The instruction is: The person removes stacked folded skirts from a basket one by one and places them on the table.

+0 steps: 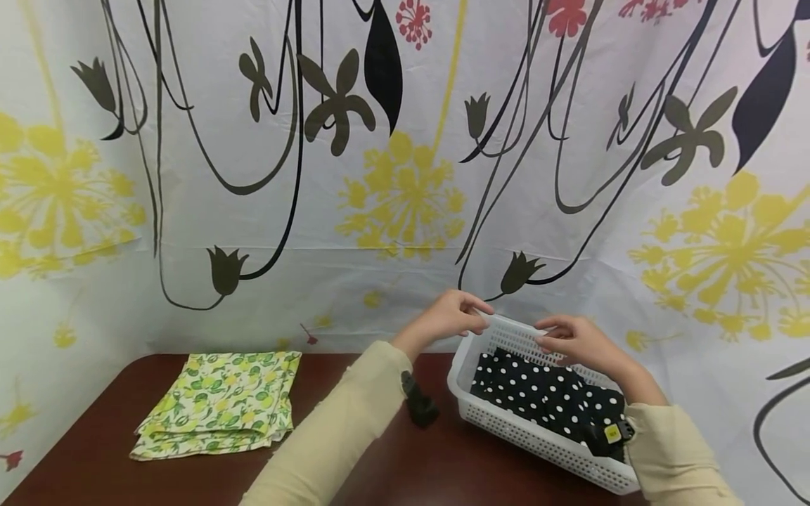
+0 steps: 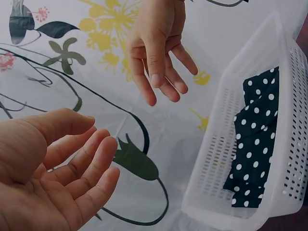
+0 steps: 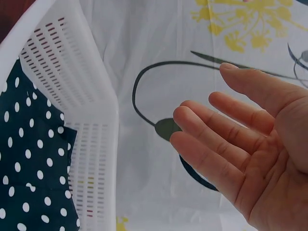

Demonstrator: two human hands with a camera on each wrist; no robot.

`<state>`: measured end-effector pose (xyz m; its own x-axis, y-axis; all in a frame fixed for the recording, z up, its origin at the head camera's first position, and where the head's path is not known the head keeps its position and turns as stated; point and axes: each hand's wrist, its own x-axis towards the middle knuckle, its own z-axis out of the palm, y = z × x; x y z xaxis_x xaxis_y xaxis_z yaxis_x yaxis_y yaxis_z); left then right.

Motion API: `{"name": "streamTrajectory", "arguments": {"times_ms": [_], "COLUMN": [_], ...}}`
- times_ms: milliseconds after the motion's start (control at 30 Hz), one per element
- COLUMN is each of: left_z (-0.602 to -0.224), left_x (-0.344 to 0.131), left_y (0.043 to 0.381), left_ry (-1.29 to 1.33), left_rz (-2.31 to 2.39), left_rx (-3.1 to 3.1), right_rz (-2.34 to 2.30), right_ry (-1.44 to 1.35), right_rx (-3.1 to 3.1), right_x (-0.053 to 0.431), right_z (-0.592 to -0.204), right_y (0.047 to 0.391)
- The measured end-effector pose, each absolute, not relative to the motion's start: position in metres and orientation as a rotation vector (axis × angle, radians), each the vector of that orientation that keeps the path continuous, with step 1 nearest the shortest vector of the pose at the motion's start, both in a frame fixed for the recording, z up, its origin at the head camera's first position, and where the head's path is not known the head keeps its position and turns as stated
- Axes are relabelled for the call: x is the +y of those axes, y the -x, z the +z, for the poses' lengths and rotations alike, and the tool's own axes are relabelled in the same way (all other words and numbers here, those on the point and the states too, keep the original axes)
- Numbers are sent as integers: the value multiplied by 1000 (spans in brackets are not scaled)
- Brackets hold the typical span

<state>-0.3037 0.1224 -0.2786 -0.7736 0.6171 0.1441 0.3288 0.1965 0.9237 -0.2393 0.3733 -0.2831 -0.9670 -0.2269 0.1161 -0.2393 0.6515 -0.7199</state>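
A folded dark cloth with white polka dots (image 1: 544,393) lies inside a white perforated plastic basket (image 1: 506,426) on the right of the table. Above the basket's far left corner is my left hand (image 1: 448,314), its fingers loosely bent and nothing in them. My right hand (image 1: 579,343) hovers over the basket's far side, also holding nothing. Both wrist views show relaxed fingers, apart from the basket and the dotted cloth (image 3: 36,159). In the left wrist view the right hand (image 2: 161,48) appears across from the left one (image 2: 62,168).
A folded cloth with a green and yellow lemon print (image 1: 221,400) lies at the left of the dark red-brown table (image 1: 373,457). Behind the table hangs a white curtain (image 1: 405,295) with printed flowers and vines, close to the basket's far side.
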Motion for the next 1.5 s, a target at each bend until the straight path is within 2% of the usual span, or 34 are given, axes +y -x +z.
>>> {"name": "streamTrajectory", "arguments": {"times_ms": [400,800,1233,1500], "left_z": [-289,-303,-340,-358], "left_x": [159,174,193,199], "left_y": [315,334,335,338], "left_ry": [-799,-607,-470,-430], "left_rz": [1623,1596,1649,1608], "left_rx": [2172,2256,2212,2213], "right_rz": [1227,1275,1447,1442], "right_ry": [-292,-87,145,255], "right_rx": [-2908,-2957,-2950,-2992], "right_x": [410,439,476,482], "right_z": [-288,-293,-338,-353], "right_y": [242,248,241,244]}}
